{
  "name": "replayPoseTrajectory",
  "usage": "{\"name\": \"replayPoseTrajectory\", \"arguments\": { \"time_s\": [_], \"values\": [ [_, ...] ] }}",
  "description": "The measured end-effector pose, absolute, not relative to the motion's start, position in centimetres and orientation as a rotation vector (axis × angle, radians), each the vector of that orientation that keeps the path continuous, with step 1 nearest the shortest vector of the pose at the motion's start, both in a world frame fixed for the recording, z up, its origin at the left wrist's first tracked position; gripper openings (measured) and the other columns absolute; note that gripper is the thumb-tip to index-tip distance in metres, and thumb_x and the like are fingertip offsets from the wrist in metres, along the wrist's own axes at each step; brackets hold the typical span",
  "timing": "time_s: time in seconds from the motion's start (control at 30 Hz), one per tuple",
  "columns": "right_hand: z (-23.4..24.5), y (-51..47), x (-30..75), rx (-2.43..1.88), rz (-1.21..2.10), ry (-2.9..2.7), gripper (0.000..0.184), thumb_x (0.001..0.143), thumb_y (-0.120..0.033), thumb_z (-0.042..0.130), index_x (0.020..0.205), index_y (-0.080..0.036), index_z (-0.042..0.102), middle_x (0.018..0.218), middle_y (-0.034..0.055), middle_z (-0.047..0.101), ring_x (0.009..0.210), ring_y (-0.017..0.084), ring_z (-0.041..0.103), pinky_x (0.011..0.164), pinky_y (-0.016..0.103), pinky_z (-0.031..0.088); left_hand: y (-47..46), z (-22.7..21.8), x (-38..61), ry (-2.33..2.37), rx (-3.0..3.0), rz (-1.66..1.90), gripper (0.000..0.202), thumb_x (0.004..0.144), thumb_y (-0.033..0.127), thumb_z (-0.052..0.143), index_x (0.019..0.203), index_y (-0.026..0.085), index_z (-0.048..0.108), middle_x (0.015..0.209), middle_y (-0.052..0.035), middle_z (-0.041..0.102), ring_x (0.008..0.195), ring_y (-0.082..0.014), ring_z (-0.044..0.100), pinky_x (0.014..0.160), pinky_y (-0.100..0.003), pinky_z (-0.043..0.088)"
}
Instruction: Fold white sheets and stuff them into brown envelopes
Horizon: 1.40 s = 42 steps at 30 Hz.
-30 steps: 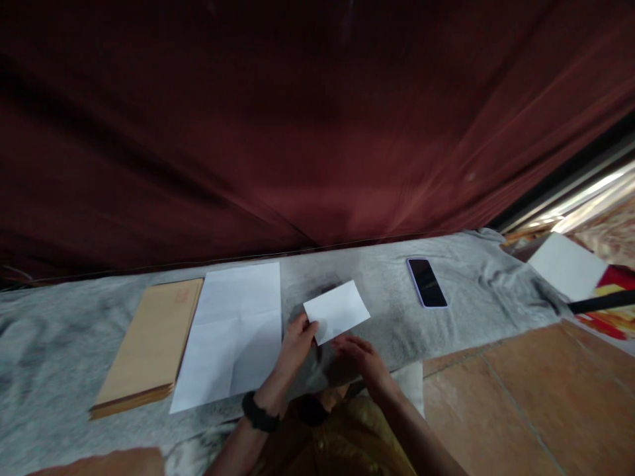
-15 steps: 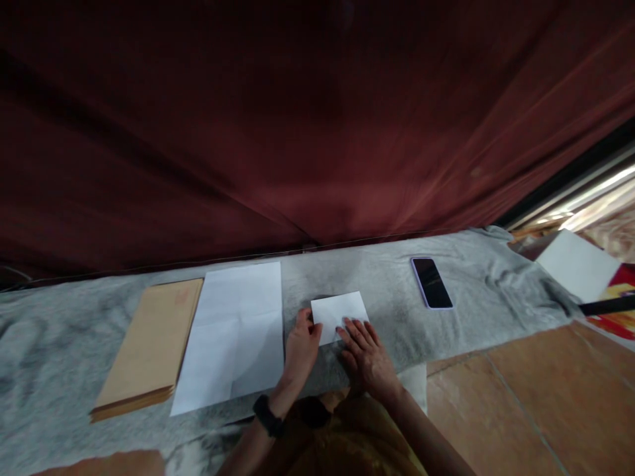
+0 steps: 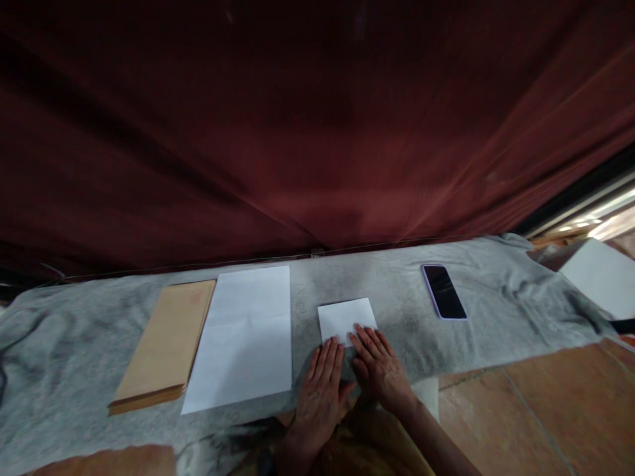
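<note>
A small folded white paper [image 3: 346, 317] lies on the grey cloth [image 3: 74, 344] in front of me. My left hand [image 3: 321, 396] lies flat with its fingers stretched out, the fingertips at the paper's near left edge. My right hand [image 3: 381, 370] also lies flat and open, its fingers resting on the paper's near right part. Neither hand holds anything.
A stack of white sheets [image 3: 243, 337] lies to the left of the folded paper, and a pile of brown envelopes [image 3: 166, 344] lies further left. A dark phone [image 3: 444, 301] lies to the right. A red curtain [image 3: 317, 132] hangs behind. Tiled floor [image 3: 546, 410] shows at the right.
The folded paper came down from a tilted, lifted position to lie flat. My left hand let go of its edge and both hands now press flat at its near side.
</note>
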State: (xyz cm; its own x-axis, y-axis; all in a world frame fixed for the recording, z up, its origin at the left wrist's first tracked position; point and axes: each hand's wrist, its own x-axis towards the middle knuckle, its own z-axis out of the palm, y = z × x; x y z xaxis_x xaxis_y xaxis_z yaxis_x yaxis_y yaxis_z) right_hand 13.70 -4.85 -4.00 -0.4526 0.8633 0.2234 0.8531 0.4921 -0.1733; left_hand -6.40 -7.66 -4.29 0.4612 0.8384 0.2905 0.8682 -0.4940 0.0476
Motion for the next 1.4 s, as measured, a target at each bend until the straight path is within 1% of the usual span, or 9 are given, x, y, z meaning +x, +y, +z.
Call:
{"name": "replayPoseTrajectory", "arguments": {
  "time_s": [0.27, 0.37, 0.47, 0.57, 0.63, 0.77, 0.87, 1.0, 1.4],
  "values": [
    [-3.9, -5.3, 16.5, -1.502, 0.146, -2.37, 0.054, 0.104, -0.031, 0.045, 0.156, -0.019, 0.034, 0.158, 0.0101, 0.041, 0.146, 0.025, 0.04, 0.12, 0.05, 0.035, -8.3, -4.3, -7.3, -1.561, -2.579, -0.43, 0.063, 0.098, 0.043, 0.049, 0.151, 0.009, 0.039, 0.157, -0.0155, 0.043, 0.146, -0.0281, 0.039, 0.115, -0.043, 0.041],
    [-3.6, -4.9, 16.3, -1.526, 0.194, -2.278, 0.048, 0.104, -0.03, 0.044, 0.15, -0.016, 0.043, 0.153, 0.0119, 0.048, 0.145, 0.026, 0.041, 0.119, 0.051, 0.037, -7.9, -4.4, -7.2, -1.594, -2.59, -0.445, 0.059, 0.099, 0.042, 0.047, 0.148, 0.009, 0.044, 0.153, -0.016, 0.049, 0.142, -0.0281, 0.045, 0.112, -0.043, 0.045],
    [-2.9, -3.5, 14.7, -1.482, 0.263, -2.246, 0.042, 0.105, -0.028, 0.042, 0.143, -0.016, 0.052, 0.149, 0.0113, 0.054, 0.143, 0.026, 0.044, 0.119, 0.053, 0.037, -6.9, -4.0, -6.7, -1.64, -2.595, -0.43, 0.047, 0.1, 0.034, 0.045, 0.139, 0.008, 0.053, 0.142, -0.017, 0.059, 0.131, -0.0286, 0.056, 0.106, -0.043, 0.05],
    [-1.9, -1.8, 12.2, -1.333, 0.374, -2.31, 0.042, 0.105, -0.028, 0.041, 0.144, -0.017, 0.052, 0.15, 0.0099, 0.052, 0.144, 0.025, 0.043, 0.119, 0.052, 0.038, -6.0, -3.6, -6.4, -1.678, -2.606, -0.399, 0.039, 0.098, 0.02, 0.041, 0.131, 0.01, 0.059, 0.132, -0.0155, 0.065, 0.122, -0.0276, 0.062, 0.102, -0.044, 0.052],
    [-1.5, -0.8, 10.7, -1.226, 0.445, -2.365, 0.042, 0.104, -0.027, 0.041, 0.144, -0.017, 0.052, 0.151, 0.0087, 0.052, 0.144, 0.023, 0.042, 0.12, 0.049, 0.038, -6.0, -3.7, -6.4, -1.672, -2.612, -0.406, 0.041, 0.096, 0.017, 0.041, 0.133, 0.01, 0.058, 0.132, -0.0152, 0.065, 0.124, -0.0279, 0.06, 0.102, -0.046, 0.052],
    [-1.7, 0.5, 8.9, -1.129, 0.521, -2.459, 0.041, 0.104, -0.026, 0.042, 0.143, -0.019, 0.054, 0.15, 0.0064, 0.054, 0.142, 0.021, 0.044, 0.122, 0.046, 0.035, -6.9, -5.0, -6.4, -1.636, -2.557, -0.459, 0.043, 0.097, 0.023, 0.042, 0.135, 0.008, 0.055, 0.133, -0.0171, 0.064, 0.129, -0.0302, 0.057, 0.102, -0.047, 0.052],
    [-2.2, 1.2, 8.8, -1.125, 0.482, -2.497, 0.042, 0.103, -0.028, 0.045, 0.144, -0.019, 0.053, 0.151, 0.007, 0.052, 0.143, 0.023, 0.042, 0.122, 0.048, 0.035, -7.2, -5.7, -6.6, -1.595, -2.525, -0.484, 0.045, 0.099, 0.027, 0.042, 0.136, 0.006, 0.054, 0.134, -0.0185, 0.064, 0.13, -0.0303, 0.057, 0.102, -0.046, 0.052],
    [-2.6, 2.2, 8.8, -1.125, 0.432, -2.5, 0.045, 0.103, -0.029, 0.045, 0.146, -0.019, 0.05, 0.152, 0.0087, 0.051, 0.144, 0.024, 0.041, 0.12, 0.05, 0.036, -7.0, -5.6, -6.9, -1.556, -2.535, -0.478, 0.047, 0.099, 0.028, 0.043, 0.14, 0.008, 0.052, 0.138, -0.0168, 0.062, 0.132, -0.0296, 0.056, 0.102, -0.046, 0.052],
    [-3.2, 3.2, 8.5, -1.187, 0.372, -2.477, 0.046, 0.102, -0.025, 0.044, 0.146, -0.016, 0.05, 0.153, 0.009, 0.049, 0.145, 0.022, 0.04, 0.122, 0.045, 0.035, -6.7, -5.4, -7.4, -1.57, -2.585, -0.439, 0.056, 0.096, 0.031, 0.049, 0.147, 0.009, 0.045, 0.148, -0.0167, 0.054, 0.138, -0.0288, 0.05, 0.109, -0.044, 0.047]
  ]
}}
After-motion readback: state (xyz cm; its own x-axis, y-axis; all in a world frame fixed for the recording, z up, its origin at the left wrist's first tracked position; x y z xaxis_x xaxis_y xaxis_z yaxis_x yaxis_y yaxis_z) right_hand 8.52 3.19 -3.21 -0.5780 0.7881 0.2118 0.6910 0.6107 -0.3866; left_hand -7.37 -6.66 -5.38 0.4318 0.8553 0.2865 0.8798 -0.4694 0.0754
